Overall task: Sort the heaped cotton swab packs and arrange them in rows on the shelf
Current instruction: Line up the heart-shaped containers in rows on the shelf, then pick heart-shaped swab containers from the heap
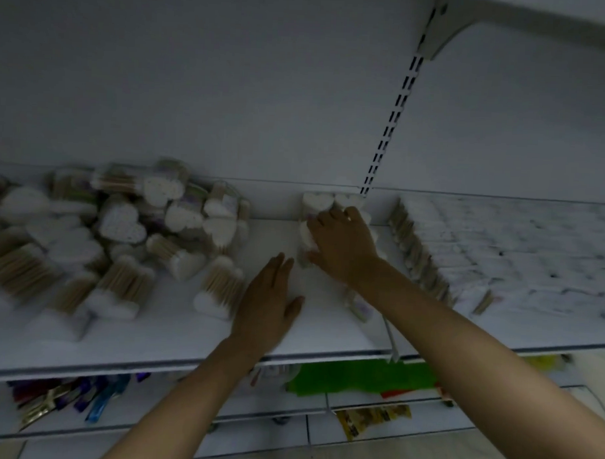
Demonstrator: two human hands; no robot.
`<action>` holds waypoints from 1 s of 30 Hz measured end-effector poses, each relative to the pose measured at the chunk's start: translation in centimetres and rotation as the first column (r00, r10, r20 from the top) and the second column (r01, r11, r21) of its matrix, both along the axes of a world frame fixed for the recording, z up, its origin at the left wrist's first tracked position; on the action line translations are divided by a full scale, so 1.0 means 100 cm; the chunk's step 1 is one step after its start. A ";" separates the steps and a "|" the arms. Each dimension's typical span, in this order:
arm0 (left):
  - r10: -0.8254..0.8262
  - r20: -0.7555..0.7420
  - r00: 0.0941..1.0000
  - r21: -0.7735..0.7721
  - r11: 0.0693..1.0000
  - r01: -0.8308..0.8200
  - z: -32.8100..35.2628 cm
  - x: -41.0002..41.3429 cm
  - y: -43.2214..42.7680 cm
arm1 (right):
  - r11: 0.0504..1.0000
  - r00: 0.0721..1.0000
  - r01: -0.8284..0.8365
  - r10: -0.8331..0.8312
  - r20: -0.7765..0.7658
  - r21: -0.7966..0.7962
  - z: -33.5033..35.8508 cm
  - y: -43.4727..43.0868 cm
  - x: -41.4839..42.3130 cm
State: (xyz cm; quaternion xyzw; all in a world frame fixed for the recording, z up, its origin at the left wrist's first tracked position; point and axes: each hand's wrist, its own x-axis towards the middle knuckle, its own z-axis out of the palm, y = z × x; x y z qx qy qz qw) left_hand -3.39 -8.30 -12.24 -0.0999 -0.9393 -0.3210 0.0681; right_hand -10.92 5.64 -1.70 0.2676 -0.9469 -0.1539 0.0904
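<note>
1. The heap of heart-shaped swab packs point(122, 230) sprawls over the left half of the shelf point(174, 331). The packs lie every which way, some showing their wooden sticks, some their white heart ends.
2. Far in the middle, at the foot of the slotted upright point(390, 122), a short row point(317, 200) of the same packs stands on end against the back wall. Starting there, I'd judge, lets the row grow towards the near edge.
3. The right hand point(341, 244) lies over the near end of that row, fingers bent down and thumb underneath. It seems to grip one pack point(305, 234), probably to seat it against its neighbours, though blur hides the exact contact.
4. The left hand point(268, 296) hovers flat over bare shelf between heap and row, fingers straight and close together, holding nothing. My guess is it sits there to be handy for the next pack from the heap.
5. To the right, neat rows point(482, 242) of other swab packs lie packed tight together.
</note>
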 end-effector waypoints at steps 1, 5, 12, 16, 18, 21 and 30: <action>-0.001 -0.013 1.000 -0.004 1.000 0.001 -0.001 0.000 -0.001 | 1.000 1.000 0.009 -0.009 -0.014 0.012 0.000 0.001 -0.004; -0.027 -0.059 0.998 -0.013 1.000 0.027 -0.004 0.003 -0.002 | 0.998 0.999 0.032 -0.030 -0.038 0.058 -0.002 0.000 -0.009; -0.013 -0.077 0.997 -0.065 0.998 0.008 -0.001 -0.004 -0.004 | 0.989 0.997 0.079 -0.076 -0.022 0.128 0.013 0.002 -0.033; -0.001 -0.073 0.997 -0.060 0.998 -0.003 -0.003 -0.005 -0.006 | 0.992 0.998 0.063 -0.061 -0.015 0.107 0.017 0.005 -0.034; 0.001 -0.054 0.999 -0.050 0.999 -0.003 -0.002 -0.005 -0.007 | 0.995 0.998 0.067 -0.066 -0.013 0.073 0.017 0.005 -0.034; -0.017 -0.073 0.997 -0.052 0.999 0.013 -0.003 -0.005 -0.006 | 0.990 0.995 0.094 -0.095 0.001 0.107 0.016 0.006 -0.034; -0.196 -0.569 0.799 -0.212 0.973 0.088 0.005 0.027 -0.004 | 0.963 0.992 0.062 -0.030 0.126 -0.263 0.006 -0.001 0.006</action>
